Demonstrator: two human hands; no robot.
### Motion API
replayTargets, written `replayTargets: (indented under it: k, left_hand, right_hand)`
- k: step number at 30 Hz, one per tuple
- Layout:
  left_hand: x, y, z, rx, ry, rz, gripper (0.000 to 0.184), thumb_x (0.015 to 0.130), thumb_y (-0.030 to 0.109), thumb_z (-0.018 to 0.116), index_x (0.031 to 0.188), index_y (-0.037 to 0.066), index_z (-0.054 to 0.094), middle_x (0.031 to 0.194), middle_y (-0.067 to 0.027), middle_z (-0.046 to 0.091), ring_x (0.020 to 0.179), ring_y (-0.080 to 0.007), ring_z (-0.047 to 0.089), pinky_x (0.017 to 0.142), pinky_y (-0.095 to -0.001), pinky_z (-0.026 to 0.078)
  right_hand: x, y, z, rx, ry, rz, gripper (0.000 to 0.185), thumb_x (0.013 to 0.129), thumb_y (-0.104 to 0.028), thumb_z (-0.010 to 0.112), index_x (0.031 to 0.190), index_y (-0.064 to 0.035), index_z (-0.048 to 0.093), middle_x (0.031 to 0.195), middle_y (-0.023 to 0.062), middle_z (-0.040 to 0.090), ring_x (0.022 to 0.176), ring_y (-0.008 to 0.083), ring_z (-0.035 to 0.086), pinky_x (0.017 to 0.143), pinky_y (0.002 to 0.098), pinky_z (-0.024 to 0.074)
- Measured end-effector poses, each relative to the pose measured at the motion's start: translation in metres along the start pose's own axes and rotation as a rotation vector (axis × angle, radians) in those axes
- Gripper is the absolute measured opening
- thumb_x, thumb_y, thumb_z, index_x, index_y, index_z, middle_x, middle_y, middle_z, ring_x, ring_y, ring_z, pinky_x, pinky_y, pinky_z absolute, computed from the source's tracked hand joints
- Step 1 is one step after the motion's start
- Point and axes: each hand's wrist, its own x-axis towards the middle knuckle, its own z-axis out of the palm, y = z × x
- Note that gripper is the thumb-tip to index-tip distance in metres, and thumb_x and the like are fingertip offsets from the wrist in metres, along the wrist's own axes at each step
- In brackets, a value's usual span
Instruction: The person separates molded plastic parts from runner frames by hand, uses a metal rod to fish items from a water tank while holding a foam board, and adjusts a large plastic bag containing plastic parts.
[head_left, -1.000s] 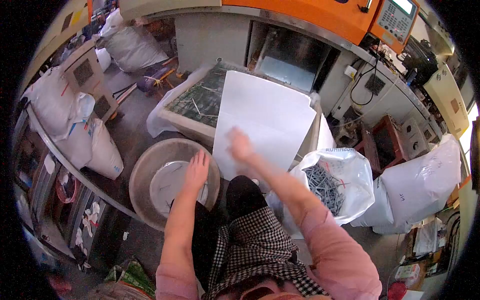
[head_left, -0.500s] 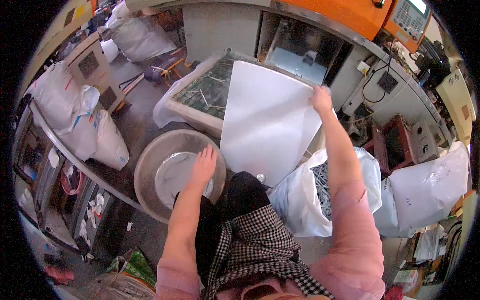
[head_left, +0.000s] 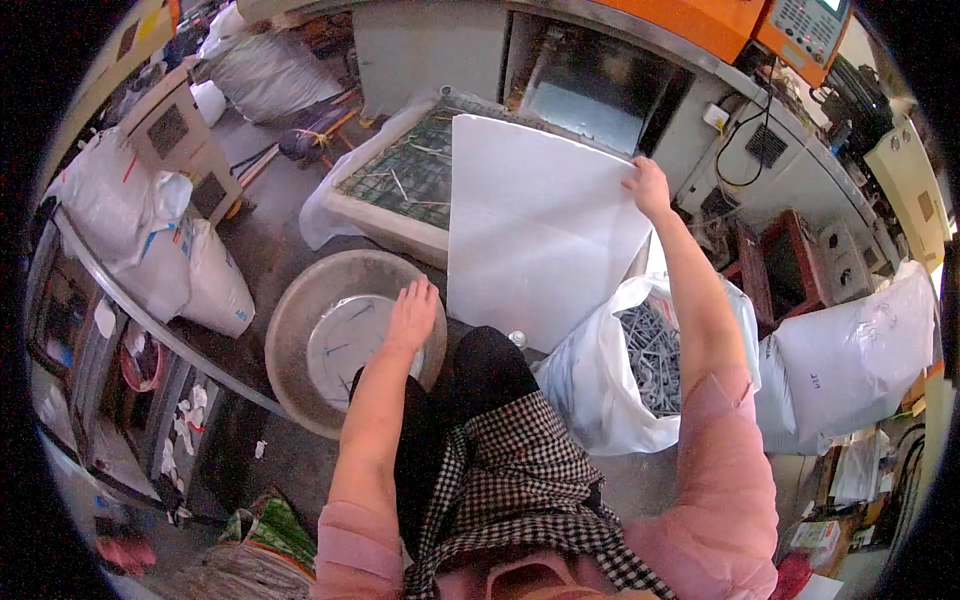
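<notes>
My left hand (head_left: 411,314) lies over the right rim of a round grey basin (head_left: 290,330), its fingers stretched out and holding nothing. A few thin dark pieces lie on the basin's bottom. At the upper right corner of a white board (head_left: 540,220), my right hand (head_left: 648,186) has its fingers closed on the edge. The board covers the right part of a pale tub (head_left: 395,228), whose uncovered part shows a green netted surface with thin light sticks. Below my right forearm stands an open white bag (head_left: 600,395) full of grey plastic pieces (head_left: 652,360).
Full white sacks stand at the left (head_left: 215,280) and right (head_left: 850,350). Behind the tub is a machine with an orange cover (head_left: 690,25) and a control panel (head_left: 805,30). A curved metal rail (head_left: 165,335) runs along the left. Reddish-brown boxes (head_left: 790,265) sit behind the bag.
My right hand has moved from over the board's left part to its upper right corner. The board's right side now reaches further right. My left hand remains at the basin rim.
</notes>
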Motion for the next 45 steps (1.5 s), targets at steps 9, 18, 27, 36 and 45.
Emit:
replayTargets:
  k: [9, 18, 27, 36, 45]
  left_hand:
    - [0.013, 0.006, -0.021, -0.103, 0.073, -0.171, 0.045, 0.075, 0.007, 0.057, 0.118, 0.002, 0.044, 0.126, -0.0200, 0.039, 0.114, -0.0343, 0.042, 0.094, -0.0425, 0.037]
    - [0.104, 0.103, -0.149, -0.310, 0.515, 0.035, 0.088, 0.063, 0.015, 0.075, 0.137, 0.007, 0.028, 0.137, -0.0187, 0.028, 0.127, -0.0359, 0.028, 0.102, -0.0511, 0.024]
    - [0.121, 0.105, -0.151, -0.386, 0.519, 0.193, 0.026, 0.061, 0.013, 0.072, 0.085, 0.010, 0.061, 0.088, -0.0052, 0.055, 0.096, -0.0236, 0.052, 0.094, -0.0439, 0.029]
    - [0.130, 0.102, -0.152, -0.378, 0.292, 0.215, 0.019, 0.066, 0.008, 0.064, 0.084, 0.009, 0.059, 0.083, -0.0029, 0.051, 0.096, -0.0217, 0.053, 0.096, -0.0486, 0.028]
    - [0.131, 0.091, -0.134, -0.461, 0.315, 0.209, 0.017, 0.065, 0.009, 0.064, 0.081, 0.009, 0.063, 0.083, -0.0027, 0.056, 0.094, -0.0212, 0.056, 0.096, -0.0476, 0.027]
  right_hand:
    - [-0.036, -0.040, -0.055, 0.189, -0.148, -0.022, 0.030, 0.072, -0.018, 0.069, 0.097, -0.0035, 0.061, 0.096, 0.0166, 0.062, 0.091, 0.0348, 0.058, 0.081, 0.0396, 0.0454]
    - [-0.078, -0.057, -0.115, 0.496, -0.590, -0.268, 0.023, 0.080, -0.015, 0.066, 0.097, -0.0006, 0.062, 0.088, 0.0067, 0.062, 0.082, 0.0160, 0.058, 0.077, 0.0291, 0.0461]
    - [-0.044, 0.043, -0.110, 0.035, -0.704, 0.061, 0.038, 0.083, -0.029, 0.061, 0.107, 0.0006, 0.059, 0.096, 0.0152, 0.064, 0.090, 0.0254, 0.061, 0.081, 0.0317, 0.0467]
    - [-0.055, 0.109, 0.079, -0.497, -1.544, -0.077, 0.049, 0.076, -0.048, 0.061, 0.099, -0.0049, 0.066, 0.097, 0.0129, 0.066, 0.085, 0.0292, 0.062, 0.073, 0.0417, 0.0495]
    - [-0.113, 0.173, 0.230, -0.452, -1.287, -0.041, 0.032, 0.078, -0.034, 0.059, 0.085, -0.0037, 0.069, 0.085, 0.0172, 0.065, 0.078, 0.0304, 0.064, 0.069, 0.0412, 0.0505]
